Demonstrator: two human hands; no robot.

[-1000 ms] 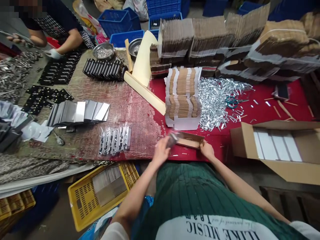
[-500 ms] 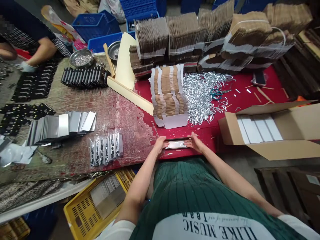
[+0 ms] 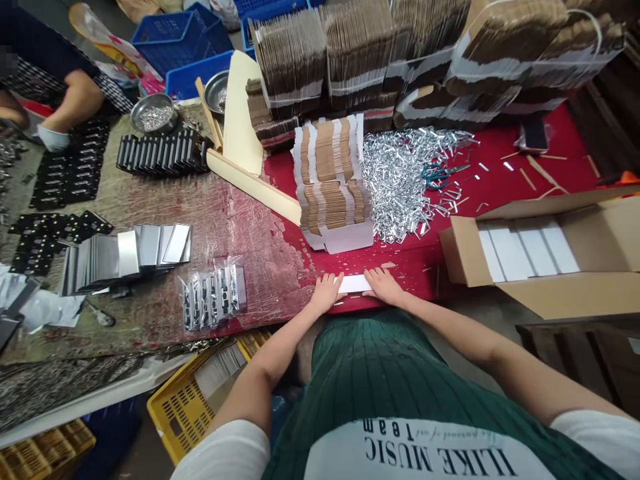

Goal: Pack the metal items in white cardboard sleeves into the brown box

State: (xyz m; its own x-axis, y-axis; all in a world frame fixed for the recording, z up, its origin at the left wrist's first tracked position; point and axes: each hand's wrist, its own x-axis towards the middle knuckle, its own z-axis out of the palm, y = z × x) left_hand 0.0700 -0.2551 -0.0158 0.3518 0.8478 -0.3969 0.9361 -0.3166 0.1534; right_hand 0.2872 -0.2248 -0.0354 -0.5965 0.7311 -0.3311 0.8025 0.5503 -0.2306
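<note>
A small white box [image 3: 354, 285] lies on the red table covering in front of my apron, its plain white face up. My left hand [image 3: 327, 292] holds its left end, fingers over the edge. On the opposite end my right hand [image 3: 384, 285] grips it the same way. Just beyond stands a stack of folded cardboard pieces [image 3: 334, 200] in a white-edged carton. Beside that stack spreads a pile of small shiny metal pieces [image 3: 400, 180], with teal-handled scissors [image 3: 436, 176] on it.
To the right, an open carton [image 3: 467, 257] holds several white boxes [image 3: 520, 250]. Bagged parts [image 3: 213, 297] and metal plates [image 3: 127, 257] lie to the left. Tied cardboard bundles [image 3: 360, 53] line the back. A co-worker's gloved hand [image 3: 53, 139] is at far left.
The box between my hands showed a clear-wrapped silvery item inside; now a white face covers it. My hands have shifted from its sides onto its ends. The view has moved slightly.
</note>
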